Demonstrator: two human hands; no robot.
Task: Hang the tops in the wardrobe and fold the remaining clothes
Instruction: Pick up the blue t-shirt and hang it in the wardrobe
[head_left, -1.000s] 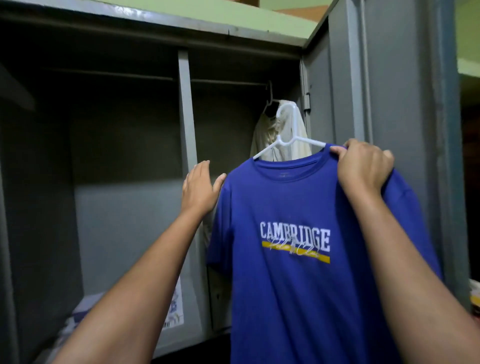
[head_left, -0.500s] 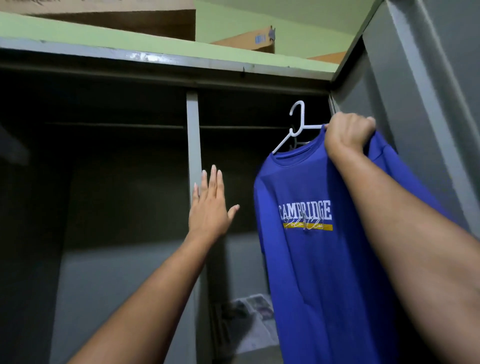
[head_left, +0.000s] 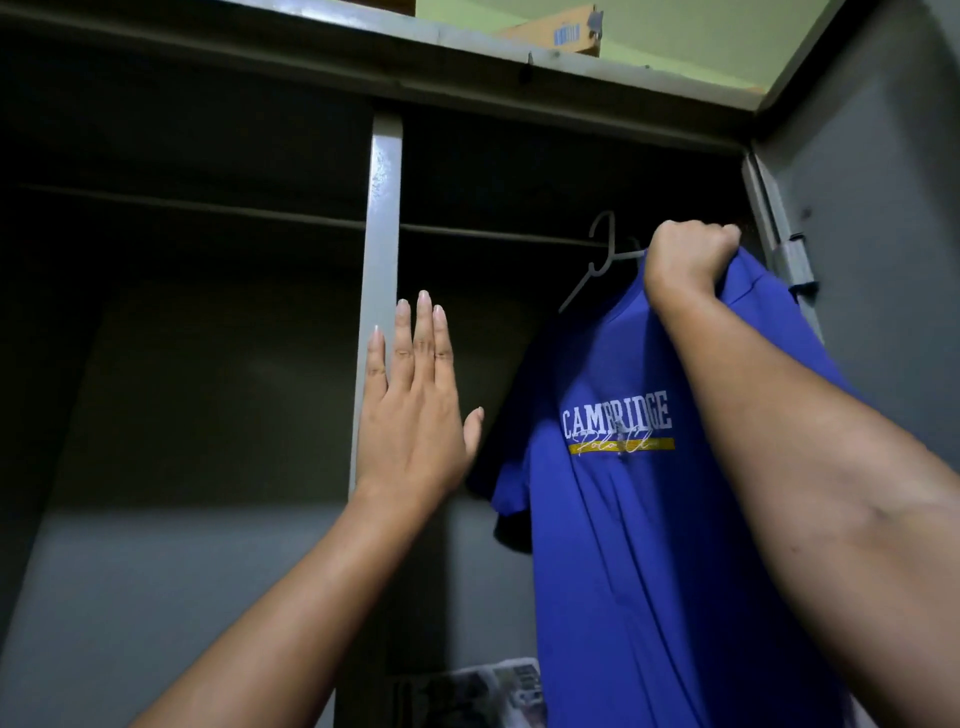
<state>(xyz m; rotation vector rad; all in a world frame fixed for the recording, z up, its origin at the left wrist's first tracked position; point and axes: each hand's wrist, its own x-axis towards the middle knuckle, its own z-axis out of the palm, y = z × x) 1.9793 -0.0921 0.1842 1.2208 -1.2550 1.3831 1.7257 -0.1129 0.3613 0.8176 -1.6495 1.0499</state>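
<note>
Head view, looking up into the open wardrobe (head_left: 182, 364). Right hand (head_left: 688, 257) at 1 o'clock, raised, fingers curled tight around the shoulder of the blue shirt (head_left: 639, 519) and the hanger (head_left: 597, 265) arm under it. Hanger hook sits right at the rail (head_left: 493, 235) in the right compartment; can't tell if it is actually over the rail or just beside it, too dark. Shirt hangs down from the fist toward 5 o'clock, front facing the camera, "CAMBRIDGE" print with a yellow bar visible, left sleeve drooping toward centre.

Left hand (head_left: 415, 410) at centre frame, flat and spread, fingers straight and pointing to 12, thumb out toward 3. Holds nothing. It is in front of the grey divider post (head_left: 382, 260) between the two compartments; contact with the post unclear. Gap between thumb and shirt sleeve, not touching.

Left compartment dark, rail runs across it at the same height. Wardrobe door (head_left: 883, 260) open at 3 o'clock, hinge (head_left: 792, 265) just beside the right fist. Cardboard box (head_left: 556, 36) on top of the wardrobe at 12. Printed paper (head_left: 498, 686) on the wardrobe floor at 6, partly behind the shirt hem.
</note>
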